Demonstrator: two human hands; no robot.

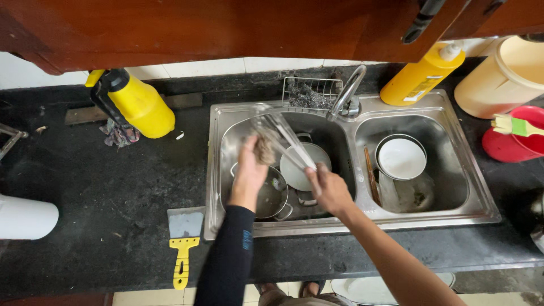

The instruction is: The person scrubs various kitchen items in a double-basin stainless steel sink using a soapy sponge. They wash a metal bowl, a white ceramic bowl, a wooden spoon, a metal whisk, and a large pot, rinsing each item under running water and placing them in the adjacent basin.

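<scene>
**Scrubbing a glass over the sink**

Nearest to the camera are the two forearms, one in a black sleeve and one bare, reaching over the black stone counter (113, 187). The right hand (330, 190) closes its fingers around the base of a tall clear drinking glass (281, 137), which lies tilted above the left basin of the double steel sink (351, 221). The left hand (251, 170) grips a brownish scrub pad (263, 150) and presses it against the side of the glass. Below them lie a white plate (306, 164) and a steel pot (271, 198). A white bowl (401, 157) sits in the right basin.

The step in hand seems to be the scrubbing. The next move probably calls for turning the slippery glass carefully, then rinsing it under the curved tap (348, 90).
</scene>
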